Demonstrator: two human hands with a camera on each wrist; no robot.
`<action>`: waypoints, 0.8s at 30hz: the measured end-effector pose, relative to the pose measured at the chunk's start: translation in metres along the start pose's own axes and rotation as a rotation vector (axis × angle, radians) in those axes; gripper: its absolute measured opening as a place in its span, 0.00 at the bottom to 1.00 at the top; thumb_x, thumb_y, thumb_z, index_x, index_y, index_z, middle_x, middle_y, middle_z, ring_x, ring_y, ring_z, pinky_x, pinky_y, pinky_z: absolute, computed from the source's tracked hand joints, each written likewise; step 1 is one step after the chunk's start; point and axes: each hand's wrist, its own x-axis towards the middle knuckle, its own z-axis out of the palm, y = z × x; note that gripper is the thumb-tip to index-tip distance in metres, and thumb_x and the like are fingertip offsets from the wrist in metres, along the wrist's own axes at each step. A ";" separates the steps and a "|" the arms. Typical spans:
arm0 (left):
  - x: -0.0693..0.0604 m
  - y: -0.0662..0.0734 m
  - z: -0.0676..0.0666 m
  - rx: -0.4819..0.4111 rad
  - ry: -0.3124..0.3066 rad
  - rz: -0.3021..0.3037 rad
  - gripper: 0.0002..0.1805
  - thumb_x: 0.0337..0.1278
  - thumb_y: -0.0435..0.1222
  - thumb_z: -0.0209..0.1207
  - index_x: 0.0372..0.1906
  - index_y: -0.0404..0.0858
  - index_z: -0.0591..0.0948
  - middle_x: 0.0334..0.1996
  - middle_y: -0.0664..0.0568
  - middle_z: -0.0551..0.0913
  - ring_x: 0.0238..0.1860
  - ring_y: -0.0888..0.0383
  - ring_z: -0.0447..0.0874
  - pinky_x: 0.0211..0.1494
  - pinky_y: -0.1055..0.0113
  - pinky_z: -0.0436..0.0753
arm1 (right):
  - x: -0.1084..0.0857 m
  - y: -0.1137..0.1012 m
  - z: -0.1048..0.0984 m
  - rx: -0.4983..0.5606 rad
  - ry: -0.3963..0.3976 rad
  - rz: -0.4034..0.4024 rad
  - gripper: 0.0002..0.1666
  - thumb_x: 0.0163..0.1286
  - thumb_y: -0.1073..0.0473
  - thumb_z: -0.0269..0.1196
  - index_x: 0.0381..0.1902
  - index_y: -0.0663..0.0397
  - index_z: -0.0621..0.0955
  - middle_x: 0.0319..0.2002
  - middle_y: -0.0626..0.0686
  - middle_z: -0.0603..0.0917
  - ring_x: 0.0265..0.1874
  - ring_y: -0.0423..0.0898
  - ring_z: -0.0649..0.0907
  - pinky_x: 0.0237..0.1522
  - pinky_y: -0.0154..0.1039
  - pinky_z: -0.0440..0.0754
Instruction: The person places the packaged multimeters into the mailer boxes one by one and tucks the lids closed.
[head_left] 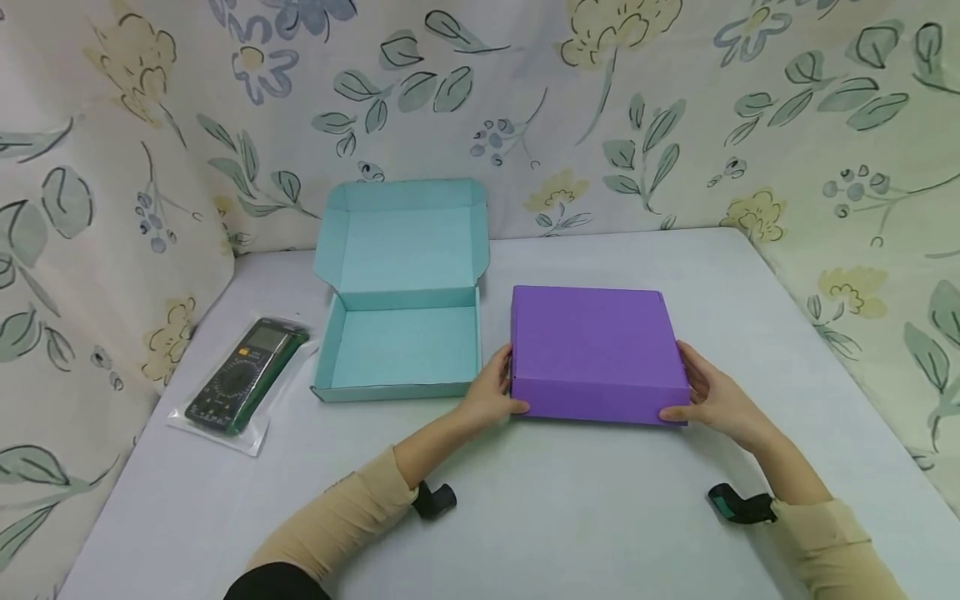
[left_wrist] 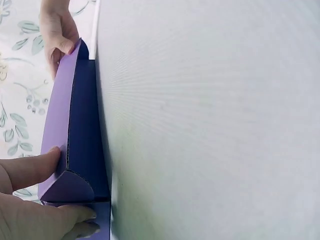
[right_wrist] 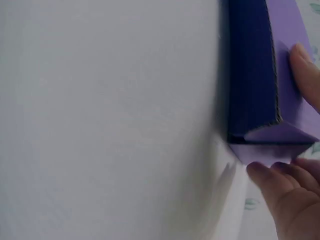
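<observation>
A purple cardboard box (head_left: 592,342) sits on the white table, its lid lowered. My left hand (head_left: 491,392) grips its left front corner, thumb on the lid's front flap and fingers along the side wall. At the right front corner, my right hand (head_left: 708,396) holds the box the same way. The wrist views show the front flap (left_wrist: 62,110) standing slightly out from the box, with a dark blue surface (right_wrist: 250,75) beneath it. To the left is a light teal box (head_left: 405,346) with its lid raised and nothing visible inside.
A multimeter (head_left: 243,375) in a clear plastic bag lies left of the teal box. Floral cloth (head_left: 525,100) hangs behind and beside the white table (head_left: 555,517). A black wrist camera (head_left: 435,502) sits at the left wrist, another (head_left: 738,504) at the right.
</observation>
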 end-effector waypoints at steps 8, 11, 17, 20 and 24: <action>0.005 0.001 0.001 0.053 -0.024 -0.026 0.57 0.42 0.11 0.59 0.77 0.32 0.43 0.76 0.38 0.47 0.75 0.45 0.47 0.74 0.58 0.55 | 0.007 0.002 -0.010 0.113 -0.109 -0.019 0.73 0.51 0.72 0.73 0.75 0.61 0.31 0.74 0.70 0.38 0.70 0.71 0.47 0.56 0.19 0.68; 0.006 -0.001 0.003 0.093 -0.012 -0.020 0.56 0.42 0.11 0.60 0.77 0.31 0.43 0.76 0.38 0.47 0.75 0.45 0.48 0.73 0.58 0.56 | 0.007 0.003 -0.009 0.135 -0.119 -0.013 0.73 0.51 0.72 0.72 0.75 0.61 0.31 0.74 0.72 0.39 0.69 0.72 0.49 0.53 0.19 0.70; 0.004 -0.002 0.006 0.127 0.041 0.002 0.55 0.42 0.11 0.60 0.76 0.31 0.47 0.75 0.37 0.51 0.73 0.43 0.53 0.71 0.57 0.61 | 0.008 0.003 -0.007 0.098 -0.064 0.024 0.73 0.51 0.70 0.74 0.76 0.59 0.32 0.75 0.69 0.40 0.70 0.70 0.49 0.55 0.19 0.69; 0.004 -0.003 0.007 0.130 0.057 0.009 0.53 0.43 0.12 0.60 0.76 0.31 0.48 0.75 0.38 0.52 0.73 0.43 0.54 0.71 0.57 0.62 | 0.008 0.002 -0.006 0.097 -0.041 0.051 0.73 0.50 0.70 0.74 0.76 0.59 0.33 0.75 0.69 0.41 0.70 0.69 0.50 0.55 0.20 0.70; 0.004 -0.004 0.009 0.136 0.079 0.024 0.52 0.42 0.11 0.60 0.75 0.30 0.50 0.74 0.37 0.55 0.72 0.42 0.57 0.70 0.56 0.64 | 0.008 0.001 -0.004 0.098 -0.025 0.067 0.73 0.50 0.71 0.74 0.76 0.58 0.34 0.74 0.69 0.43 0.70 0.69 0.52 0.53 0.19 0.71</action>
